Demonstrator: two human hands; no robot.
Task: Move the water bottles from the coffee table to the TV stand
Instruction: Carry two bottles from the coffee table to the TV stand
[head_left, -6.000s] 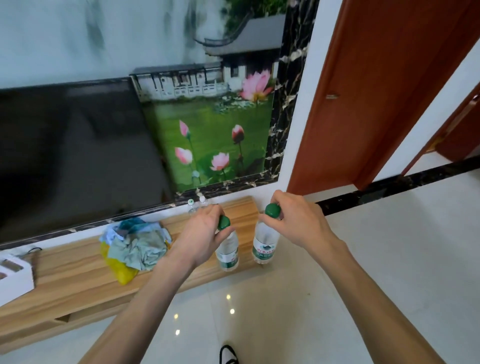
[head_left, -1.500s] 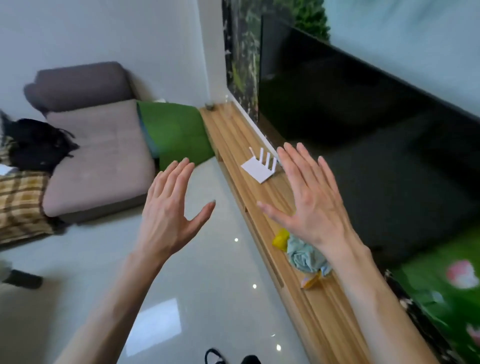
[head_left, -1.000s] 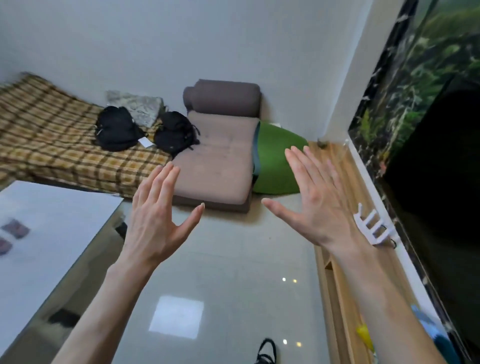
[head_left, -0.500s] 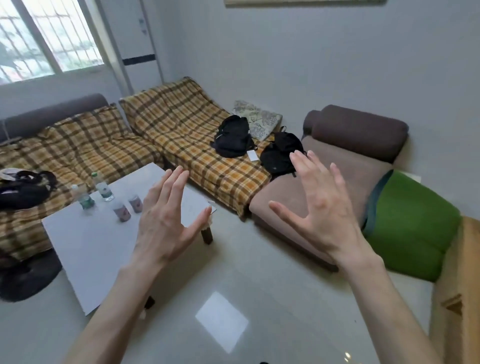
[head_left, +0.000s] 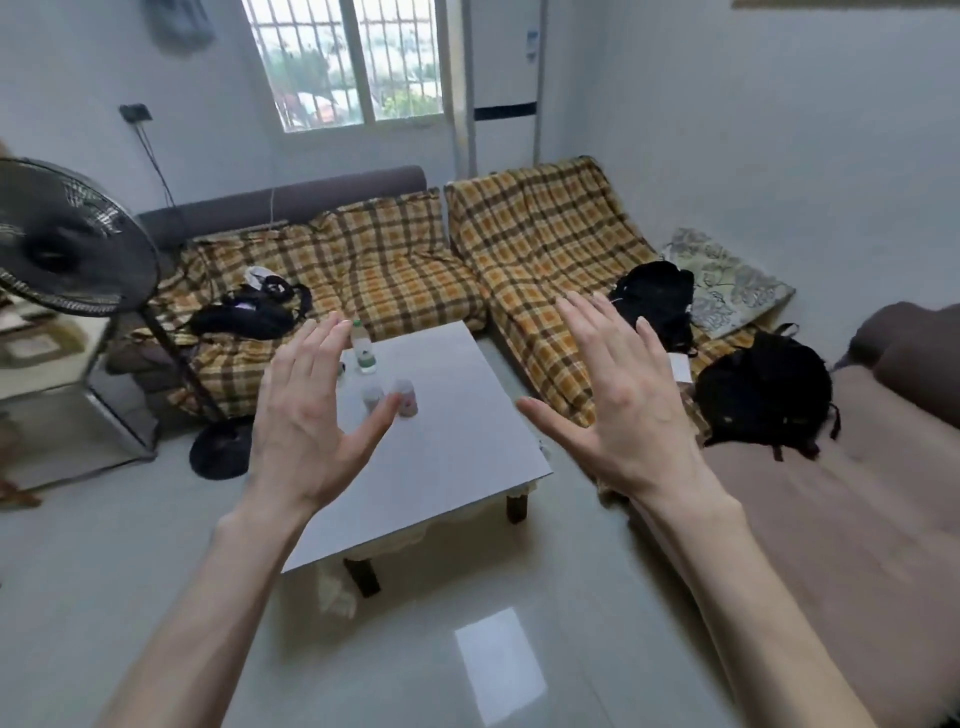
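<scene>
A clear water bottle (head_left: 363, 352) with a green label stands upright near the far left corner of the white coffee table (head_left: 457, 441). A second bottle is mostly hidden behind my left hand (head_left: 306, 415); only a sliver shows beside my fingers. Both hands are raised in front of me, fingers spread, holding nothing. My right hand (head_left: 618, 400) hovers over the table's right edge. The TV stand is out of view.
Two small cups (head_left: 404, 397) stand on the table near the bottle. A plaid-covered sofa (head_left: 415, 260) wraps behind the table, with black bags (head_left: 763, 389) on it. A standing fan (head_left: 67, 244) is at the left. Glossy tiled floor (head_left: 467, 649) lies between me and the table.
The view has swung from the TV stand round to the sofa and coffee table. Six seconds ago both hands gripped bottles at the stand; since then they have been empty and spread.
</scene>
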